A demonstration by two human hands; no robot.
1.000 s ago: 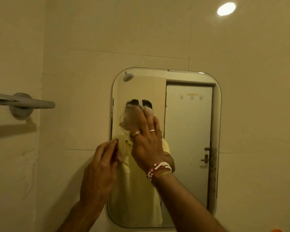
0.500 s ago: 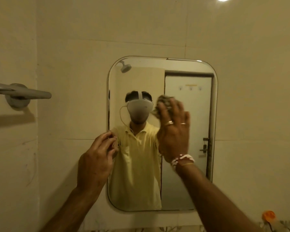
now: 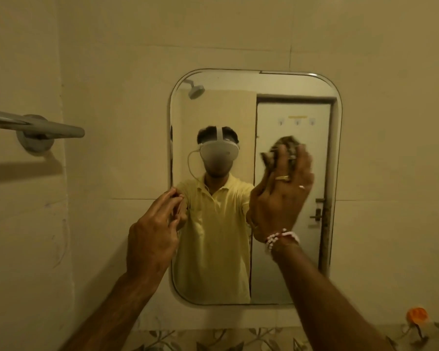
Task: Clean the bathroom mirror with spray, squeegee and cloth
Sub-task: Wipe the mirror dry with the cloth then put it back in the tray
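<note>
Beige tiled wall (image 3: 112,59) takes up most of the frame, with the mirror (image 3: 284,274) set in at centre and a towel bar (image 3: 48,127) sticking out at middle left.

So, the change: over the last second the wiping has been carried off the middle of the glass, where the reflected head was covered, and across to the right part, over the reflected door. The centre looks done, and the right strip is what's being worked now. The cloth stage is judged well under way, with the lower half probably still to be wiped.

The right hand (image 3: 279,198) is laid against the glass at centre right, fingers fairly straight. The left hand (image 3: 152,234) has been kept at the mirror's left rim, fingers loosely bent, nothing seen held in it. The crumpled cloth (image 3: 285,144) is pressed under the right fingertips rather than gripped. No spray or squeegee can be made out.

Room-wise, little glass is left before the rounded right rim is met, while plenty is open above and below. The towel bar is well clear of both hands. Something small and orange (image 3: 417,315) is seen at lower right, too blurred to be named.
</note>
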